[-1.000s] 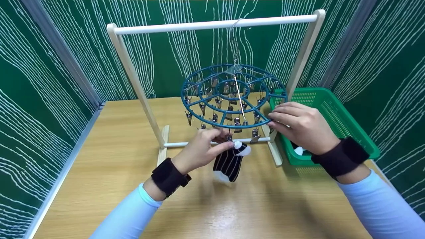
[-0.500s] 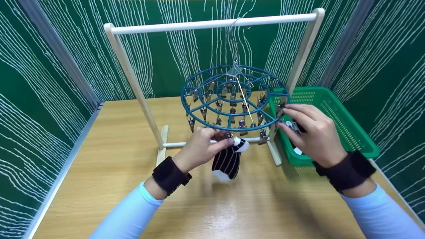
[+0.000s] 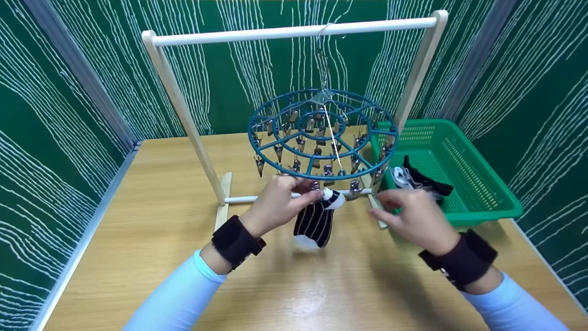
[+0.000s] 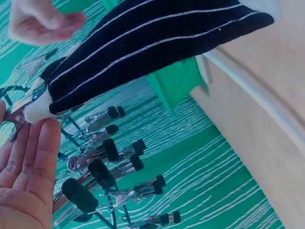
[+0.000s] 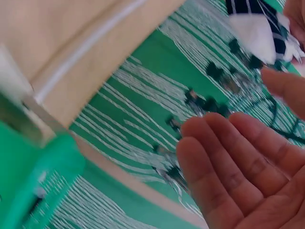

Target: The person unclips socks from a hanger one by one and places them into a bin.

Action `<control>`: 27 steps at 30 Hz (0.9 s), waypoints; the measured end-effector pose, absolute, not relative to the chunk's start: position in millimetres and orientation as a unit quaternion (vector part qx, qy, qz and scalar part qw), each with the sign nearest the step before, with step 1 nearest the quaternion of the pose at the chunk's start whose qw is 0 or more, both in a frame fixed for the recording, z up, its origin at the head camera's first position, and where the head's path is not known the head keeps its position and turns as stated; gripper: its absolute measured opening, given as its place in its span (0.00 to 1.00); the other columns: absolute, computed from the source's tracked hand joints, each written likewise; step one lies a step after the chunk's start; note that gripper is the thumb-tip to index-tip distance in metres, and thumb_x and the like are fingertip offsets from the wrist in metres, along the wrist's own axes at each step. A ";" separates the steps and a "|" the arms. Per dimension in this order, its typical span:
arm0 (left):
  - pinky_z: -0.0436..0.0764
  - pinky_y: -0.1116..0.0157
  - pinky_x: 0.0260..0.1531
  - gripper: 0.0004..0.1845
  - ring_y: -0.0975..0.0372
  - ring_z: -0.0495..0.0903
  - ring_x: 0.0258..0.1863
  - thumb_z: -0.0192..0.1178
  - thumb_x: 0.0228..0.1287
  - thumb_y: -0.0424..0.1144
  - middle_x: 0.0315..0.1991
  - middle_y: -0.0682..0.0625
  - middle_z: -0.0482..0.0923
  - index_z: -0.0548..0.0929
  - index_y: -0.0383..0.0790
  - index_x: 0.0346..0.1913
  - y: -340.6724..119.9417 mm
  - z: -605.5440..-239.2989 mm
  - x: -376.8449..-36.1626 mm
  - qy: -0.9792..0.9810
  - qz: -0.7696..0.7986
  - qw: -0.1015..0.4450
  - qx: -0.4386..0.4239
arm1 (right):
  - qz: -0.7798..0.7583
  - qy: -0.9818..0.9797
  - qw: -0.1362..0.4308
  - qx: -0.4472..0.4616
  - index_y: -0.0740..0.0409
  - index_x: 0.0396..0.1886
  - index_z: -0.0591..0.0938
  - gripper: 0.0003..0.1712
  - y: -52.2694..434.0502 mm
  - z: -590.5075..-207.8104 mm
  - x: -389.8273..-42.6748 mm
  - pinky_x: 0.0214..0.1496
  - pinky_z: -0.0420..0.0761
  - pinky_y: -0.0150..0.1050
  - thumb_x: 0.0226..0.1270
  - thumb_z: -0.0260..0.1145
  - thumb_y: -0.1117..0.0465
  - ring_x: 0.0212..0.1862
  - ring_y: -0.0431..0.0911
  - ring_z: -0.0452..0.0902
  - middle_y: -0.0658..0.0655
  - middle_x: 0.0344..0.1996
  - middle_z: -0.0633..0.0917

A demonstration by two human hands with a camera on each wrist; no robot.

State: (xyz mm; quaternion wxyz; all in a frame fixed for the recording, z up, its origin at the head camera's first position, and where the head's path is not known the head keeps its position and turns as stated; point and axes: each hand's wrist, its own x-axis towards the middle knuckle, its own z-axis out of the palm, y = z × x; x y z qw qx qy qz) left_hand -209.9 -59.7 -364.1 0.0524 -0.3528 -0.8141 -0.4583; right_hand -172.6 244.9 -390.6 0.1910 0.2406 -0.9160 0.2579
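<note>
My left hand (image 3: 285, 200) pinches a metal clip (image 3: 315, 185) at the near edge of the blue round clip hanger (image 3: 251, 133). A black sock (image 3: 313, 225) with white stripes, white toe and white heel hangs below that clip. In the left wrist view the clip (image 4: 18, 117) sits at the sock's white end, with thumb and fingers on it. My right hand (image 3: 415, 220) is apart from the hanger, to its lower right, in front of the basket. Its fingers look loose and hold nothing; in the right wrist view the fingers (image 5: 248, 167) are nearly straight.
A wooden stand (image 3: 177, 96) with a white top rod (image 3: 248, 36) carries the hanger by its hook. Several clips dangle under the rings. At right, a green basket (image 3: 487, 215) holds black and white socks (image 3: 427, 181). The wooden table (image 3: 151, 230) lies below.
My right hand has let go of the hanger's right rim and dropped down toward me. The hanger has swung slightly. My left hand stays at the clip with the sock.
</note>
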 end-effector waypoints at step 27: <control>0.91 0.56 0.52 0.12 0.53 0.93 0.44 0.68 0.78 0.39 0.40 0.41 0.93 0.91 0.30 0.48 -61.9 -365.8 -211.4 -0.815 -0.460 0.077 -0.343 | 0.552 -0.795 -0.047 0.249 0.73 0.48 0.89 0.12 163.1 -465.5 -200.3 0.40 0.89 0.29 0.74 0.73 0.66 0.38 0.44 0.92 0.69 0.42 0.93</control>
